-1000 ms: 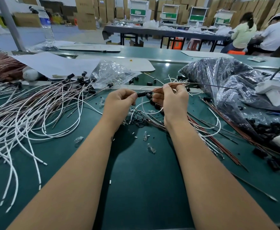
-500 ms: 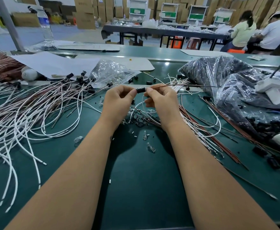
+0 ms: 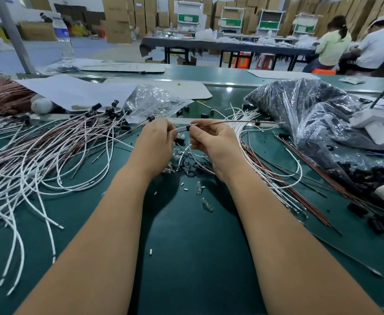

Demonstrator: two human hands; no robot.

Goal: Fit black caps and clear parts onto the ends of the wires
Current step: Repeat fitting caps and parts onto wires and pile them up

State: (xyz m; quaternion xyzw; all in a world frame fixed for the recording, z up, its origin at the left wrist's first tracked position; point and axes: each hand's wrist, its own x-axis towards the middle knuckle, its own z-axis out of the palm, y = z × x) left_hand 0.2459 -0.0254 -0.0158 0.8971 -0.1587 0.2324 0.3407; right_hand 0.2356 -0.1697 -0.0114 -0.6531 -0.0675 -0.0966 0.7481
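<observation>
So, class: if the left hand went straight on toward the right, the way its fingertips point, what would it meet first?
Most likely the black cap on the brown wire, then the right hand pinching it; depth is unclear.

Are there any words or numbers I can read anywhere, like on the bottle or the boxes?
None can be read.
Water bottle: blue label with white marks, too blurred.
Cardboard boxes: faint dark print, too small.
White device on the right: a pale label, unreadable.
</observation>
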